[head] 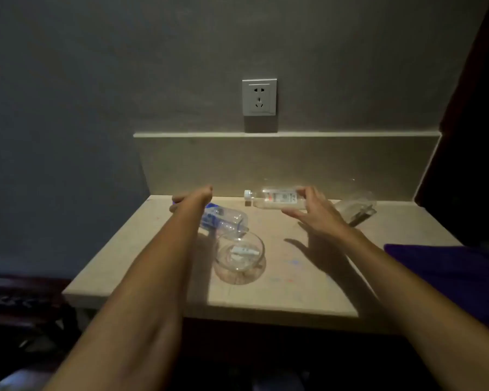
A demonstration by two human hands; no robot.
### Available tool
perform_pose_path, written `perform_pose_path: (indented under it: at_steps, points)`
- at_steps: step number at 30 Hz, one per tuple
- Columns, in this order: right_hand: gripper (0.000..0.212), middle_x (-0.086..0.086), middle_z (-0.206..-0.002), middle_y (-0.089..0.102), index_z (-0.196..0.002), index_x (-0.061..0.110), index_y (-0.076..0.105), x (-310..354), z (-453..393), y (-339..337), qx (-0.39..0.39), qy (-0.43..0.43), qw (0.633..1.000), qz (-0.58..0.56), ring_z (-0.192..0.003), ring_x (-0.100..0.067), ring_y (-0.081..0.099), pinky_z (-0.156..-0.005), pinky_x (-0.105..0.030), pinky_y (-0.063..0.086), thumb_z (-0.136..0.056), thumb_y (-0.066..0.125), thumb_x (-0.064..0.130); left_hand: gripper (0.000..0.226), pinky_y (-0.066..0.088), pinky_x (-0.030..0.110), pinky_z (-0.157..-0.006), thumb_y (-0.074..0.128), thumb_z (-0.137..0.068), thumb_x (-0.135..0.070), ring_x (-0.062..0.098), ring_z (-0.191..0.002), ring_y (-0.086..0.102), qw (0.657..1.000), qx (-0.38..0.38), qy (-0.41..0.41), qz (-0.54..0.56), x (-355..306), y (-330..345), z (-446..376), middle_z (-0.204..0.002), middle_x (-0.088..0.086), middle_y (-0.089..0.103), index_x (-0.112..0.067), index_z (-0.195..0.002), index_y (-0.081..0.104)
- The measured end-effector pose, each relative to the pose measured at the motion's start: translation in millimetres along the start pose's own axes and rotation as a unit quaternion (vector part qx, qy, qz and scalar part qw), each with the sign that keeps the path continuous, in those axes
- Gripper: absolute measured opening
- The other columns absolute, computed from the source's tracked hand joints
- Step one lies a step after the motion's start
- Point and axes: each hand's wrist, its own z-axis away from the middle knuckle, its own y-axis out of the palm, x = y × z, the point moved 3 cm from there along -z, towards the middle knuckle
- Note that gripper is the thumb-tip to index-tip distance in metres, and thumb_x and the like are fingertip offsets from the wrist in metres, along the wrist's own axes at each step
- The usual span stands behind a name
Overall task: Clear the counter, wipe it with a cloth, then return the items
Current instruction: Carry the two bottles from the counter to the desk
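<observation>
Nearest us, between our two forearms and short of both hands, a clear round glass ashtray sits on the pale stone desk, with a small white scrap lying in it. A dark purple cloth lies on the desk's edge, outside our right forearm.

Just inside our left wrist a clear plastic bottle with a blue label lies on its side, its base almost at the ashtray's rim. Our left hand reaches past it toward the back wall; the fingers are mostly hidden behind the wrist, so we cannot tell how they are set or whether they hold anything.

Our right hand is spread wide, thumb below and fingers above, around a second clear plastic bottle with a white cap, held sideways close to the wall. Whether the fingers press it yet is unclear. Beyond that hand, to its right, a crumpled clear wrapper rests near the wall.

We judge this the clearing step, hardly begun. Next we need a firm grasp round the bottle, then lift it away.
</observation>
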Motion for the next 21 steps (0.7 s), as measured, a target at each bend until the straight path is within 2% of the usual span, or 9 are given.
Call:
perform_pose_path:
  at_steps: [2, 4, 6, 7, 8, 10, 13, 15, 21]
  points:
    - [0.072, -0.001, -0.139, 0.048, -0.14, 0.023, 0.043, 0, -23, 4, 0.003, -0.008, 0.999, 0.048, -0.125, -0.022, 0.051, -0.1, -0.042, 0.049, -0.086, 0.066, 0.064, 0.118, 0.052, 0.049, -0.1, 0.067, -0.044, -0.077, 0.034, -0.113, 0.06, 1.0, 0.014, -0.01, 0.003, -6, -8, 33, -0.142, 0.012, 0.048, -0.017, -0.144, 0.048]
    - [0.075, -0.001, -0.141, 0.045, -0.142, 0.022, 0.042, -3, -45, 8, 0.013, -0.005, 0.998, 0.065, -0.127, -0.022, 0.049, -0.101, -0.04, 0.046, -0.085, 0.067, 0.063, 0.12, 0.055, 0.046, -0.095, 0.08, -0.055, -0.067, 0.035, -0.121, 0.058, 0.998, 0.054, -0.011, 0.028, -16, -12, 72, -0.146, 0.014, 0.044, -0.014, -0.151, 0.034]
    - [0.079, -0.001, -0.144, 0.044, -0.145, 0.021, 0.041, -3, -65, 14, 0.019, -0.008, 0.996, 0.089, -0.129, -0.022, 0.047, -0.104, -0.041, 0.044, -0.084, 0.068, 0.063, 0.109, 0.056, 0.037, -0.069, 0.087, -0.069, -0.054, 0.032, -0.116, 0.061, 1.0, 0.028, -0.008, -0.005, -20, -4, 75, -0.139, 0.017, 0.044, -0.006, -0.146, 0.026]
    - [0.08, -0.001, -0.144, 0.044, -0.145, 0.021, 0.042, -5, -74, 19, 0.023, -0.012, 0.995, 0.099, -0.13, -0.022, 0.046, -0.105, -0.041, 0.043, -0.083, 0.069, 0.063, 0.104, 0.049, 0.035, -0.056, 0.087, -0.07, -0.054, 0.031, -0.111, 0.063, 0.999, 0.018, -0.019, -0.02, -20, 0, 77, -0.135, 0.016, 0.047, -0.007, -0.142, 0.03]
    - [0.081, -0.001, -0.144, 0.045, -0.145, 0.021, 0.042, -4, -80, 22, 0.031, -0.019, 0.994, 0.106, -0.129, -0.021, 0.046, -0.105, -0.04, 0.043, -0.082, 0.07, 0.064, 0.103, 0.042, 0.033, -0.053, 0.086, -0.067, -0.058, 0.03, -0.109, 0.064, 0.999, 0.021, -0.036, -0.031, -18, 7, 79, -0.133, 0.016, 0.05, -0.008, -0.14, 0.034]
    - [0.082, -0.001, -0.14, 0.047, -0.142, 0.02, 0.044, -5, -92, 32, 0.04, -0.031, 0.992, 0.116, -0.124, -0.021, 0.047, -0.104, -0.039, 0.043, -0.08, 0.072, 0.064, 0.111, 0.046, 0.03, -0.07, 0.086, -0.059, -0.063, 0.032, -0.112, 0.062, 0.999, 0.012, -0.028, -0.026, -16, 19, 75, -0.132, 0.018, 0.052, -0.01, -0.14, 0.031]
    - [0.081, -0.001, -0.132, 0.049, -0.137, 0.019, 0.046, -6, -110, 48, 0.056, -0.072, 0.983, 0.16, -0.116, -0.019, 0.048, -0.098, -0.036, 0.041, -0.077, 0.073, 0.066, 0.12, 0.053, 0.042, -0.097, 0.086, -0.058, -0.06, 0.038, -0.118, 0.057, 0.999, -0.016, -0.028, -0.016, -18, 29, 71, -0.136, 0.021, 0.044, -0.01, -0.141, 0.016]
    - [0.08, -0.001, -0.128, 0.05, -0.133, 0.019, 0.048, -9, -117, 56, 0.066, -0.095, 0.975, 0.191, -0.112, -0.019, 0.048, -0.095, -0.036, 0.041, -0.075, 0.073, 0.069, 0.124, 0.053, 0.045, -0.1, 0.083, -0.061, -0.06, 0.04, -0.12, 0.055, 0.999, -0.022, -0.032, -0.018, -21, 34, 73, -0.14, 0.022, 0.039, -0.009, -0.146, 0.01]
    - [0.084, -0.002, -0.128, 0.055, -0.126, 0.018, 0.05, -22, -125, 73, 0.063, -0.134, 0.955, 0.258, -0.115, -0.024, 0.051, -0.092, -0.04, 0.041, -0.07, 0.067, 0.079, 0.141, 0.048, 0.042, -0.098, 0.075, -0.038, -0.07, 0.039, -0.117, 0.056, 0.999, 0.024, -0.033, 0.018, -16, 61, 25, -0.133, 0.018, 0.048, -0.007, -0.146, 0.012]
